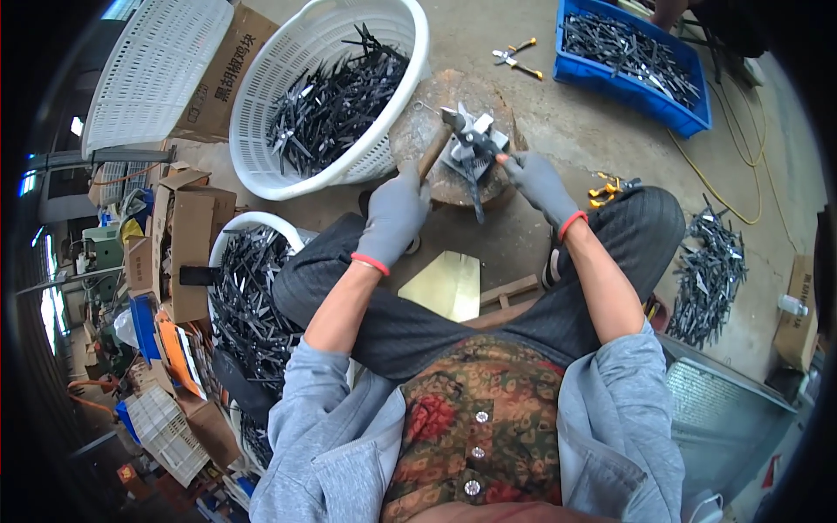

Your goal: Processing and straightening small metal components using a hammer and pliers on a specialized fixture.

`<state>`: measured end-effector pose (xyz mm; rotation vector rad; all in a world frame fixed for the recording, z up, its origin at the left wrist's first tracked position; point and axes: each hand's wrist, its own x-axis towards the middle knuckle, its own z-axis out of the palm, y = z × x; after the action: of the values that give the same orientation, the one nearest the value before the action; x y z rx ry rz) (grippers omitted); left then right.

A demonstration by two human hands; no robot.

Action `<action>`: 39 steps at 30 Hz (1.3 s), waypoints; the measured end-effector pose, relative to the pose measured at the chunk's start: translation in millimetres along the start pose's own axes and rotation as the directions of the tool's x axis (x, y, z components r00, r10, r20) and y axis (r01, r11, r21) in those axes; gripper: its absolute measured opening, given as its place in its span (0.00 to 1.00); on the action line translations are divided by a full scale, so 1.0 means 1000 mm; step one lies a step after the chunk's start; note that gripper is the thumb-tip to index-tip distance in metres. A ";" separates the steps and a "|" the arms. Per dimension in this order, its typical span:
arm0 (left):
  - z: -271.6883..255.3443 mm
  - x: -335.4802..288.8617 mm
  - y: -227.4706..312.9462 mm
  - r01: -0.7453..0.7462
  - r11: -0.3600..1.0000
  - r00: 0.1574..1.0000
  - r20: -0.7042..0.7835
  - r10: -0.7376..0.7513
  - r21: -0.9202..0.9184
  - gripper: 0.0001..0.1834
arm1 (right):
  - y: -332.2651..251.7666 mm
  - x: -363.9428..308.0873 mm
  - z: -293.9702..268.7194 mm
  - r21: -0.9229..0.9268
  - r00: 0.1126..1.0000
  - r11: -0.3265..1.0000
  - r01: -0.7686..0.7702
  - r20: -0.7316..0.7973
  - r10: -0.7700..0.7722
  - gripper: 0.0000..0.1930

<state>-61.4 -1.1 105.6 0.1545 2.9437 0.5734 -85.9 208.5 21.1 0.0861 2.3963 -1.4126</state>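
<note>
My left hand (397, 216), in a grey knit glove with a red cuff, is closed round the wooden handle of a hammer (432, 155). The hammer's head is over a small metal block (495, 138) on a round stump (429, 98) in front of me. At the block's right side, my right hand (539, 185), gloved alike, pinches a black metal part (480, 143) with its fingertips. A long dark strip (478, 199) slants down from the block toward me; whether it joins the pinched part I cannot tell.
A white basket (247, 131) of black parts stands left of the stump, another white tub (288, 228) beside my left knee. Far right is a blue crate (571, 71). Pliers (518, 59), yellow-handled tools (610, 188) and a pile of parts (708, 277) lie on the floor.
</note>
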 end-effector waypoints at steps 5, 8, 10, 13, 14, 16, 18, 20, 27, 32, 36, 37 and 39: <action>-0.020 -0.007 -0.007 -0.116 0.975 0.964 -0.257 0.066 -0.188 0.09 | 0.000 0.002 0.000 -0.010 0.991 0.992 -0.125 0.037 0.126 0.24; -0.010 -0.017 -0.002 -0.296 0.731 0.893 -0.450 -0.017 -0.614 0.08 | 0.002 0.003 0.000 -0.003 0.999 0.999 -0.048 0.024 0.048 0.24; 0.004 -0.009 -0.001 -0.092 0.996 0.975 -0.205 0.086 -0.019 0.12 | 0.004 0.003 0.000 0.015 0.999 0.999 -0.052 0.005 0.052 0.24; 0.010 0.008 -0.019 -0.089 0.994 0.990 -0.104 0.096 0.067 0.13 | 0.002 0.006 0.002 -0.016 1.000 1.000 0.003 -0.027 -0.003 0.24; 0.010 0.004 -0.027 -0.061 0.993 0.991 -0.110 0.073 0.102 0.12 | 0.004 0.003 0.003 -0.062 0.999 0.997 -0.038 -0.007 0.038 0.24; 0.010 0.007 -0.039 -0.033 0.996 0.988 -0.151 0.021 -0.079 0.13 | 0.003 0.001 0.005 -0.003 0.999 1.000 -0.026 -0.040 0.026 0.27; 0.014 -0.002 -0.044 -0.049 0.928 0.966 -0.254 -0.050 -0.369 0.14 | 0.003 -0.003 0.009 0.017 0.997 0.999 -0.031 -0.071 0.032 0.28; 0.029 -0.010 -0.038 0.138 0.717 0.949 -0.115 -0.292 -0.683 0.13 | 0.002 -0.007 0.012 0.004 0.996 1.000 -0.008 -0.094 0.008 0.28; 0.085 -0.027 0.000 0.240 0.053 0.918 0.209 -0.336 -0.969 0.12 | 0.007 -0.015 0.027 0.021 0.987 0.998 0.055 -0.152 -0.051 0.23; 0.085 -0.022 0.002 0.397 -0.012 0.853 0.374 -0.363 -0.918 0.10 | 0.005 -0.017 0.029 0.092 0.988 0.995 -0.025 -0.148 0.039 0.23; 0.081 -0.019 0.001 0.436 -0.041 0.831 0.420 -0.365 -0.899 0.10 | -0.002 -0.026 0.017 0.386 0.965 0.884 -0.263 0.089 0.248 0.18; 0.081 -0.019 0.001 0.435 -0.056 0.830 0.424 -0.362 -0.899 0.10 | -0.002 -0.028 0.014 0.432 0.940 0.839 -0.330 0.070 0.334 0.18; 0.080 -0.019 0.001 0.450 -0.052 0.818 0.435 -0.376 -0.892 0.10 | 0.002 -0.029 0.006 0.569 0.925 0.747 -0.343 0.069 0.373 0.18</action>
<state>-30.2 26.3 34.9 -0.8498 1.5959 2.1485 -56.9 208.7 26.3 0.7046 1.7605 -1.8832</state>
